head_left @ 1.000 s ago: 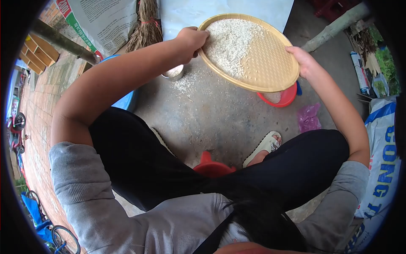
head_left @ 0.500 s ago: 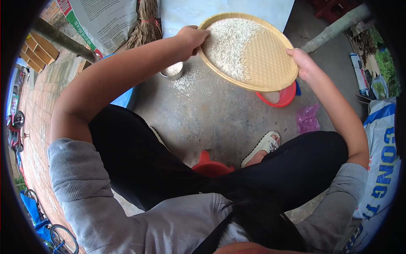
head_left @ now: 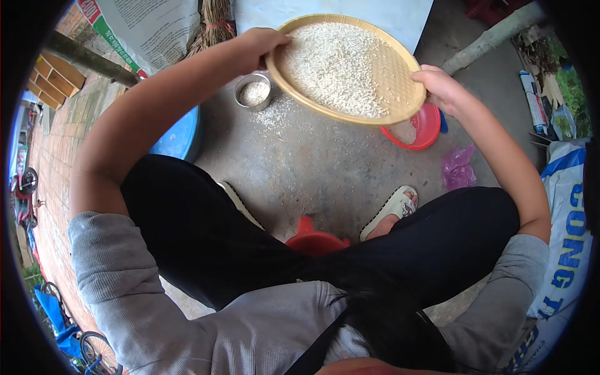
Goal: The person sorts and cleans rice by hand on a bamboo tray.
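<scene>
A round woven tray point(head_left: 400, 94) is held up in the air above the floor, in front of my knees. White grains point(head_left: 334, 69) lie spread over its left and middle part, with the woven surface bare toward the right. My left hand point(head_left: 265, 47) grips the tray's left rim, fingers closed round it. On the right rim my right hand point(head_left: 436, 86) is closed, thumb on top. Below the tray's left side stands a metal bowl point(head_left: 252, 92) with grains in it. Under its right edge a red basin point(head_left: 428, 128) is partly hidden.
Loose grains lie on the concrete floor point(head_left: 287, 162). A blue tub point(head_left: 178, 137) stands left, a pink plastic bag point(head_left: 458, 167) right. A red stool point(head_left: 309, 240) shows between my legs. Printed sacks point(head_left: 565, 231), a straw broom point(head_left: 212, 28) and wooden poles point(head_left: 494, 37) are around.
The tray has moved left and slightly toward the top of the view with both hands. Its grains have spread further right. More of the metal bowl and blue tub shows.
</scene>
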Demonstrator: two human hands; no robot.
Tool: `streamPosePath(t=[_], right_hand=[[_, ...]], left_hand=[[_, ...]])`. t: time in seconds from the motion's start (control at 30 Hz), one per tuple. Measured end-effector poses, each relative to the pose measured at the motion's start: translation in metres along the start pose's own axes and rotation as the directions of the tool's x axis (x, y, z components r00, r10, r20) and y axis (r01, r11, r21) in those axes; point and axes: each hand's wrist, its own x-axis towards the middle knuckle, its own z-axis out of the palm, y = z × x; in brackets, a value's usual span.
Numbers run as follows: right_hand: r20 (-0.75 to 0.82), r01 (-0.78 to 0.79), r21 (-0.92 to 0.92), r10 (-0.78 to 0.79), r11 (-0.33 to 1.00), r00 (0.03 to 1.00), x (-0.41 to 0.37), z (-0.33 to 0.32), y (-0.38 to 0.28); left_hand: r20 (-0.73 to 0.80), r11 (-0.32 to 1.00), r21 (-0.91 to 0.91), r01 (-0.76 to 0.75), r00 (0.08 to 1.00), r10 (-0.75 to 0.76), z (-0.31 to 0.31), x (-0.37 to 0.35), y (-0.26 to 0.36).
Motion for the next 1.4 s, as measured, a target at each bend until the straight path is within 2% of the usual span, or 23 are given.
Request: streamPosePath(t=[0.03, 0.1, 0.17, 0.23, 0.27, 0.3, 0.37, 0.43, 0.5, 0.57, 0.67, 0.73, 0.77, 0.83, 0.9, 0.97, 1.07, 1.1, 1.17, 1.23, 1.27, 1.33, 1.4], right_hand=[[0.052, 0.035, 0.037, -0.037, 0.999, 0.998, -0.009, 0.012, -0.006], [0.110, 0.064, 0.072, -0.072, 0.995, 0.991, -0.026, 0.028, -0.021], [0.172, 0.146, 0.135, -0.168, 0.980, 0.971, -0.031, 0.032, -0.028], [0.098, 0.146, 0.166, -0.164, 0.975, 0.982, -0.013, 0.013, -0.024], [0.035, 0.129, 0.164, -0.137, 0.978, 0.990, -0.005, 0.003, -0.022], [-0.027, 0.110, 0.164, -0.107, 0.980, 0.994, 0.002, -0.007, -0.018], [-0.075, 0.048, 0.164, -0.036, 0.985, 0.997, 0.023, -0.022, -0.001], [-0.120, -0.014, 0.159, 0.033, 0.987, 0.992, 0.020, -0.016, -0.002], [-0.020, 0.035, 0.170, -0.033, 0.985, 0.999, 0.010, -0.002, -0.003], [0.033, 0.043, 0.113, -0.047, 0.993, 0.998, -0.015, 0.024, -0.020], [0.150, 0.114, 0.170, -0.140, 0.979, 0.979, -0.024, 0.033, -0.027], [0.090, 0.130, 0.161, -0.146, 0.978, 0.985, -0.005, 0.008, -0.020], [0.032, 0.144, 0.146, -0.150, 0.979, 0.988, 0.006, -0.007, -0.014], [-0.045, 0.107, 0.090, -0.103, 0.990, 0.994, 0.021, -0.029, -0.002], [-0.094, -0.007, 0.194, 0.026, 0.981, 0.995, 0.026, -0.032, 0.003], [-0.097, 0.003, 0.207, 0.018, 0.978, 0.995, 0.018, -0.018, 0.001], [0.036, 0.174, 0.117, -0.180, 0.978, 0.983, -0.021, 0.025, -0.021], [0.039, 0.173, 0.115, -0.178, 0.978, 0.983, -0.026, 0.030, -0.025], [0.117, 0.120, 0.219, -0.149, 0.968, 0.982, -0.030, 0.034, -0.029], [0.043, 0.113, 0.185, -0.123, 0.976, 0.991, -0.009, 0.007, -0.022], [0.000, 0.090, 0.161, -0.091, 0.983, 0.996, 0.000, -0.008, -0.017], [-0.043, 0.062, 0.133, -0.057, 0.989, 0.997, 0.004, -0.013, -0.011], [-0.091, -0.098, 0.182, 0.116, 0.979, 0.989, 0.006, -0.010, -0.006]], left_hand=[[0.070, 0.999, -0.052, 0.003, 0.998, 0.000, -0.019, 0.017, -0.004], [0.069, 0.989, -0.081, 0.121, 0.991, -0.116, -0.032, 0.003, 0.010], [-0.030, 0.994, -0.057, 0.088, 0.996, -0.090, -0.028, -0.008, 0.012], [-0.073, 0.990, -0.127, 0.056, 0.995, -0.066, -0.017, 0.002, 0.004], [-0.134, 0.997, -0.025, -0.073, 0.989, 0.069, -0.005, -0.003, -0.002], [-0.138, 0.996, 0.054, -0.075, 0.987, 0.082, 0.010, -0.012, -0.001], [-0.034, 0.997, 0.014, -0.077, 0.996, 0.077, 0.027, -0.016, -0.006], [-0.030, 0.998, -0.012, -0.065, 0.997, 0.065, 0.024, -0.018, -0.005], [-0.016, 0.997, 0.068, -0.022, 1.000, 0.023, -0.001, -0.005, 0.001], [0.033, 0.997, -0.007, 0.076, 0.997, -0.076, -0.030, 0.027, 0.000], [0.025, 0.985, -0.096, 0.142, 0.990, -0.140, -0.030, 0.009, 0.008], [-0.108, 0.982, -0.177, 0.064, 0.991, -0.084, -0.012, 0.011, 0.005], [-0.136, 0.997, -0.048, -0.058, 0.989, 0.051, 0.001, -0.004, 0.005], [-0.029, 0.988, -0.003, -0.153, 0.988, 0.153, 0.022, -0.012, 0.000], [-0.014, 0.991, -0.006, -0.131, 0.991, 0.131, 0.029, -0.020, 0.002], [0.061, 0.993, 0.085, -0.079, 0.995, 0.074, 0.012, -0.006, 0.003], [0.045, 0.998, -0.028, -0.051, 0.998, 0.052, -0.026, 0.029, 0.001], [0.033, 0.997, -0.076, 0.028, 0.999, -0.026, -0.031, 0.026, 0.004], [0.023, 0.987, -0.122, 0.102, 0.995, -0.100, -0.029, 0.022, 0.007], [-0.138, 0.989, -0.144, 0.047, 0.988, -0.067, -0.003, 0.002, 0.006], [-0.132, 0.999, -0.019, -0.027, 0.991, 0.024, 0.005, -0.001, 0.001], [-0.039, 0.998, -0.014, -0.065, 0.997, 0.065, 0.022, -0.005, -0.004], [0.025, 0.997, 0.005, -0.082, 0.996, 0.081, 0.023, -0.009, -0.002]])
